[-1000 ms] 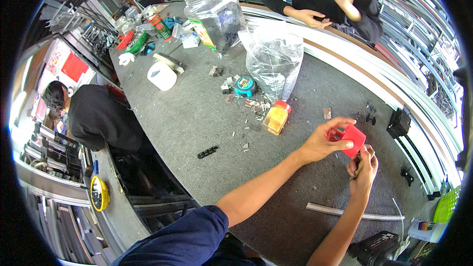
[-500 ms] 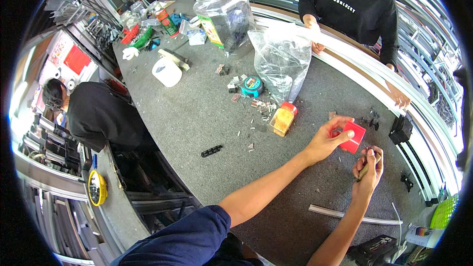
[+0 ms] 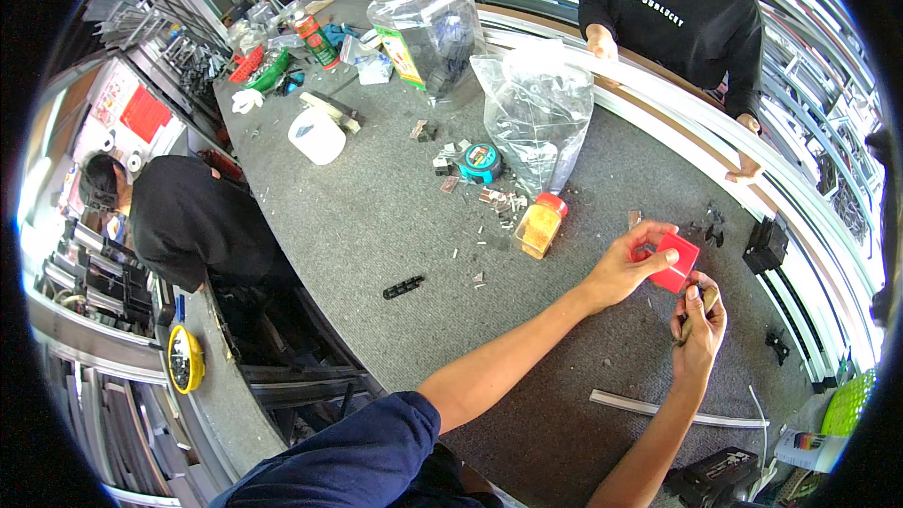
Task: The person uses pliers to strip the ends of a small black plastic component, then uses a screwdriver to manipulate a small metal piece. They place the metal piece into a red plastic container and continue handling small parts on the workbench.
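Observation:
My left hand (image 3: 625,268) is closed around a small red square plastic box (image 3: 683,254), its thumb lying across the face. Just below it, my right hand (image 3: 701,334) is wrapped around a short olive-brown handle (image 3: 687,329); the tool's kind cannot be made out. The right fingertips are at the lower edge of the red box, and whether they touch is unclear. To the left of my left hand, a clear jar of yellow grains with a red lid (image 3: 540,229) lies tilted on the grey table (image 3: 376,226). Under my right forearm runs a pale strip (image 3: 658,407).
A teal tape measure (image 3: 481,163), plastic bag (image 3: 536,122), large clear jar (image 3: 428,38) and white tub (image 3: 317,136) stand farther back. A black connector (image 3: 403,288) lies left. White profiles (image 3: 677,122) line the far edge, where another person's hand (image 3: 602,42) rests. Another person (image 3: 188,216) bends at left.
My right hand has moved slightly up and left, closer to the red box's lower edge. My left hand stays nearly still. The person across has shifted the hands along the white profiles.

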### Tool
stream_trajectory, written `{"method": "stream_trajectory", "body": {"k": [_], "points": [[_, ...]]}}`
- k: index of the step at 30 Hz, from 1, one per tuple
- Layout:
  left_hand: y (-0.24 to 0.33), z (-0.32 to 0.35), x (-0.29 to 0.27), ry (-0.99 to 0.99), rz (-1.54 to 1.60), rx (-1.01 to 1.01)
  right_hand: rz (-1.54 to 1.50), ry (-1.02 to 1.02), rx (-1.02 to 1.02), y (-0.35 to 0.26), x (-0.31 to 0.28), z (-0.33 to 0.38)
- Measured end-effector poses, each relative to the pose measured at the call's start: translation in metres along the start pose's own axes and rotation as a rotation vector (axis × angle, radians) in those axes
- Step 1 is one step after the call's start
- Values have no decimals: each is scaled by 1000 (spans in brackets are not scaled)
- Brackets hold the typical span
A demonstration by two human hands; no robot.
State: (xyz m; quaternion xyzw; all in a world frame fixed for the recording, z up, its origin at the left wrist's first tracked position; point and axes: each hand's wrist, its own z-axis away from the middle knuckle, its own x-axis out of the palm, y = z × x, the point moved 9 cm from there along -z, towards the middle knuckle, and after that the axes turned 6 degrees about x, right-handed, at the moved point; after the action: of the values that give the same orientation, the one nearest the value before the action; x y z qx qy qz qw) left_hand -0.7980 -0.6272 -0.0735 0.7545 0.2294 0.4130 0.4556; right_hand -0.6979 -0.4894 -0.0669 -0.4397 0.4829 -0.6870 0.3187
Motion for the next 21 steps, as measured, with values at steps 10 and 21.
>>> {"method": "stream_trajectory", "body": {"k": [10, 21], "points": [[-1, 1, 0, 1, 2, -22, -26, 0, -17, -3, 0, 0], [3, 2, 4, -42, -35, -19, -80, 63, 9, 4, -9, -3]]}}
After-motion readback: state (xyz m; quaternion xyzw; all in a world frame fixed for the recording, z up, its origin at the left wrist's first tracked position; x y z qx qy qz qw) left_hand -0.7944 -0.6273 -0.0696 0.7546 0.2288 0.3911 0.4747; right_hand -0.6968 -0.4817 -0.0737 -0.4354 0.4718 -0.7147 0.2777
